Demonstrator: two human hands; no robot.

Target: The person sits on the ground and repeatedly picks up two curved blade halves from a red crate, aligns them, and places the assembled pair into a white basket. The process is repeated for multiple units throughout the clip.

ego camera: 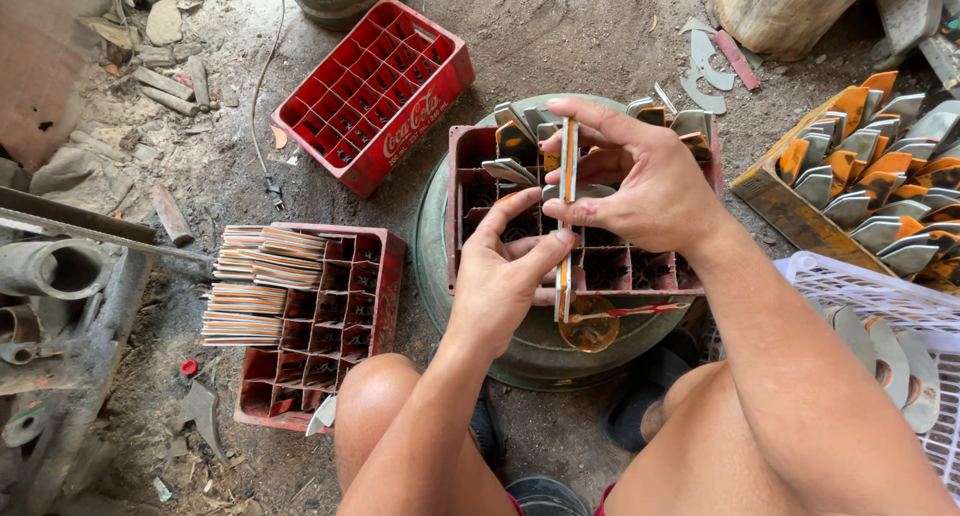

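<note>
Three red crates sit on the dirt floor: an empty one (375, 91), one (320, 326) part-filled with flat strips, and a middle one (640, 271) on a round drum (530, 361). A wooden tray (790, 211) of orange-grey blades lies right. Over the middle crate, left hand (505, 276) and right hand (640, 181) both pinch one thin upright orange-and-white strip stack (567, 216).

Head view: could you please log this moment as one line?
left hand: grips strip stack's lower part | right hand: pinches top | strip stack: upright over red crate

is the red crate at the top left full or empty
Empty. The red crate lies on the dirt floor with every divider cell showing only dark bottom, no pieces standing in any.
</note>
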